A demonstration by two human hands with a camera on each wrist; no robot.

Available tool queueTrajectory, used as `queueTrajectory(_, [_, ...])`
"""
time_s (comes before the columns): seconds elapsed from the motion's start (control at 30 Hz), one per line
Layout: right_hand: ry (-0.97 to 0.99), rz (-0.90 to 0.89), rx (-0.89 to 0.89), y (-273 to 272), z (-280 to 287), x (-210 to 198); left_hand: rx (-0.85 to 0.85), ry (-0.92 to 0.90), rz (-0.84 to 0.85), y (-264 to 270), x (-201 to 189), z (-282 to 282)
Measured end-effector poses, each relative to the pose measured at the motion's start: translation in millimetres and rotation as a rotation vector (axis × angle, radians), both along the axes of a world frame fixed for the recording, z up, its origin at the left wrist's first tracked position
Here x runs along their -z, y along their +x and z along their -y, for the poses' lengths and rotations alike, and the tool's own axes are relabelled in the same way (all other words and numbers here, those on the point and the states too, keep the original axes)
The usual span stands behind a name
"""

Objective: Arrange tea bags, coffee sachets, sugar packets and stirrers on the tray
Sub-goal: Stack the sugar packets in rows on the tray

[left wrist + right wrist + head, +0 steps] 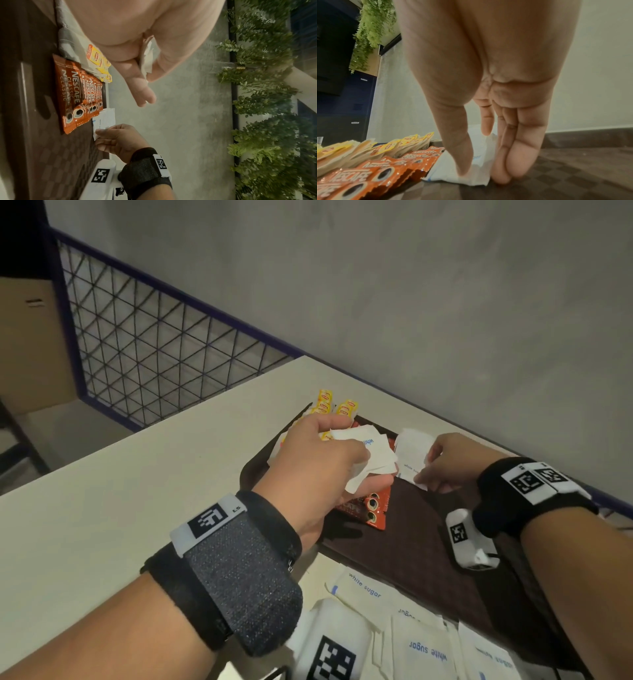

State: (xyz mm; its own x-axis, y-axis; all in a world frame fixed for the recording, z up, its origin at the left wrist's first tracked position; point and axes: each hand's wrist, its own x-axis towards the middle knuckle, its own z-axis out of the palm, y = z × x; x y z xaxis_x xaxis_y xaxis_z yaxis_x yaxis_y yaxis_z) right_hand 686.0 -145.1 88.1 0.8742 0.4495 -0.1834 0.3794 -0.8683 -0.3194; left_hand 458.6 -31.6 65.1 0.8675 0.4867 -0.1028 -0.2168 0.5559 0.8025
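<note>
A dark brown tray (411, 542) lies on the white table. Yellow tea bags (329, 402) (368, 147) line its far end, with red coffee sachets (370, 505) (75, 92) fanned beside them. My left hand (363, 463) hovers over the sachets and grips a bunch of white sugar packets (366, 450) (145, 59). To their right, a small stack of sugar packets (411, 450) (481, 159) rests on the tray. My right hand (424, 474) (102, 135) pinches that stack's near edge, thumb on top and fingers at its side.
More loose sugar packets (421, 648) and a marker card (332, 659) lie on the table in front of the tray. A wire mesh railing (154, 354) runs behind the table at the left, and a grey wall (411, 302) stands close behind.
</note>
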Motion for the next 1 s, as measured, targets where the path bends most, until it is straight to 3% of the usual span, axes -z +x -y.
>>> queueTrajectory(0.2, [-0.022,0.006,0.005,5.3,-4.0,3.3,-0.029,0.027,0.007,0.3,2.6,-0.6])
queueTrajectory(0.33, [0.001,0.112,0.039,-14.9,5.8,-20.0,-0.012,0.125,-0.009,-2.0,2.9,1.7])
queueTrajectory(0.4, [0.198,0.136,0.030,-38.5,20.8,-39.3,0.030,0.171,-0.013,-5.9,-1.2,4.8])
queueTrajectory(0.5, [0.622,-0.063,-0.095,-88.4,57.4,-64.7,0.108,0.231,-0.022,-12.0,-10.0,11.2])
queueTrajectory(0.57, [0.714,-0.071,-0.249,-118.0,84.1,-75.0,0.149,0.246,-0.019,-17.2,-14.1,14.4])
queueTrajectory(0.7, [0.589,0.119,-0.447,-150.2,107.2,-85.3,0.196,0.261,-0.002,-22.4,-19.5,21.0])
queueTrajectory(0.87, [0.343,0.177,-0.587,-174.1,98.8,-79.3,0.226,0.296,0.016,-25.3,-19.9,25.7])
queueTrajectory(1.0, [0.335,0.316,-0.605,-176.1,92.1,-74.0,0.254,0.319,0.016,-26.5,-20.3,27.3])
